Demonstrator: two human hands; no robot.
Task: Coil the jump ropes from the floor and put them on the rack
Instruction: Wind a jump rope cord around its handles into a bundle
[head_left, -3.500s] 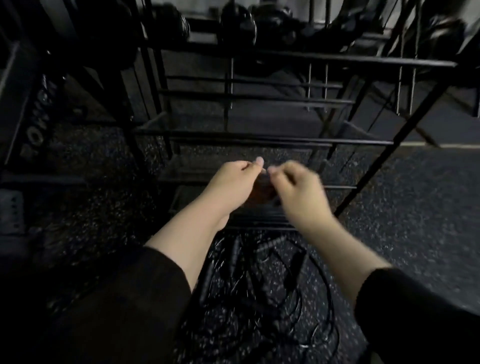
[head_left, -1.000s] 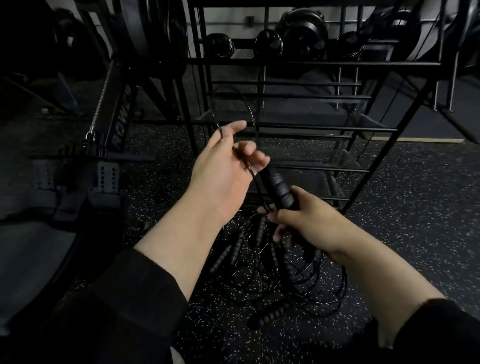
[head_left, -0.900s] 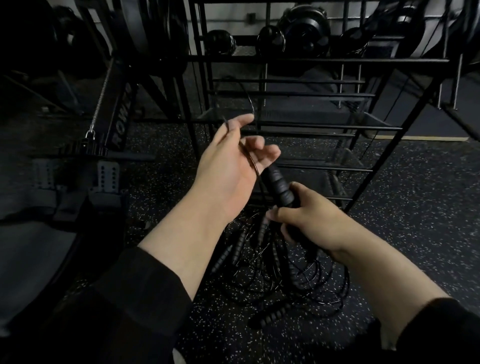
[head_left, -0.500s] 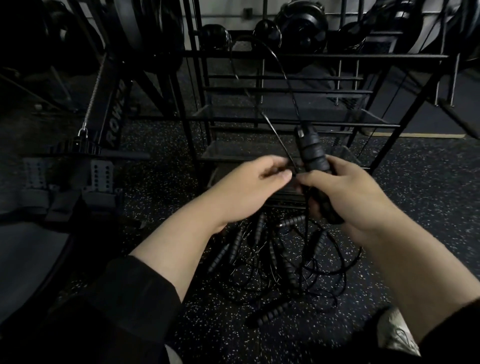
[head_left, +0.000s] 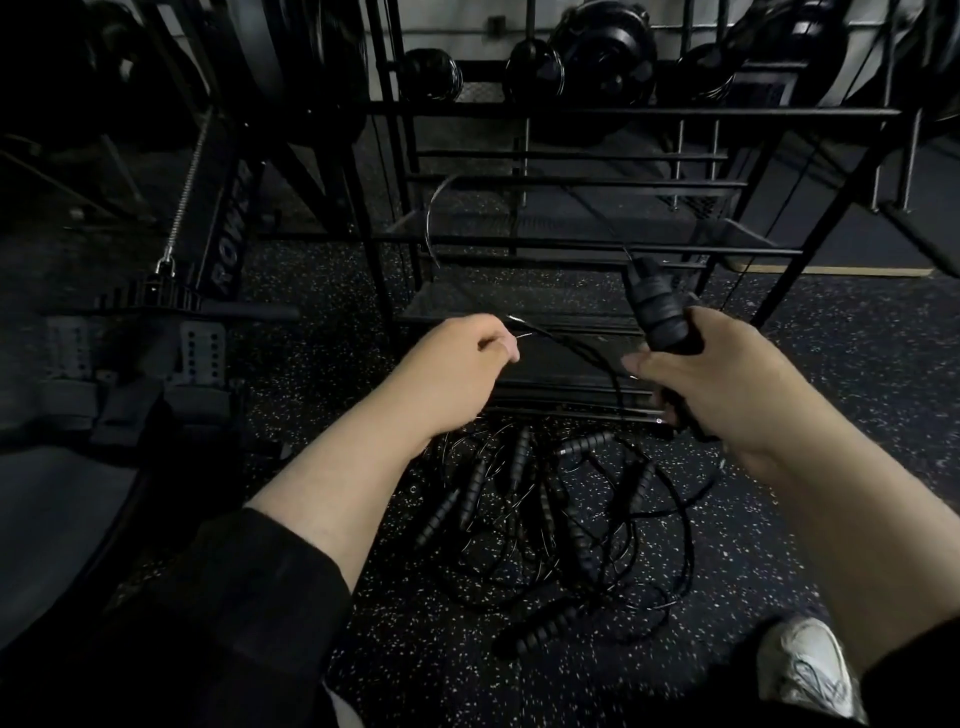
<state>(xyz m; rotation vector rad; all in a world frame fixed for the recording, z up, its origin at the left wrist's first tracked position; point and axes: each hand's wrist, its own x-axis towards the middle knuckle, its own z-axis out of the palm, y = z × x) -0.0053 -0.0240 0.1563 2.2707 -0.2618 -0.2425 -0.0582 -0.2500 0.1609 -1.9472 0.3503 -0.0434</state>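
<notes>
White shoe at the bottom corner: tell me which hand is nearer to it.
Right. The right hand, holding a jump rope handle, is up and slightly left of the white shoe; the left hand, pinching the cable, is far off to the left.

Black sleeves (head_left: 234, 597), white sneaker (head_left: 808, 670)

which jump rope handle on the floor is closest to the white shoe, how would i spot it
Start at the black metal rack and drop to the tangle of jump ropes on the speckled floor before it. The handle lies at the pile's near edge, left of the white shoe. Thick, ribbed and apart, while the slimmer handles cluster nearer the rack.
</notes>
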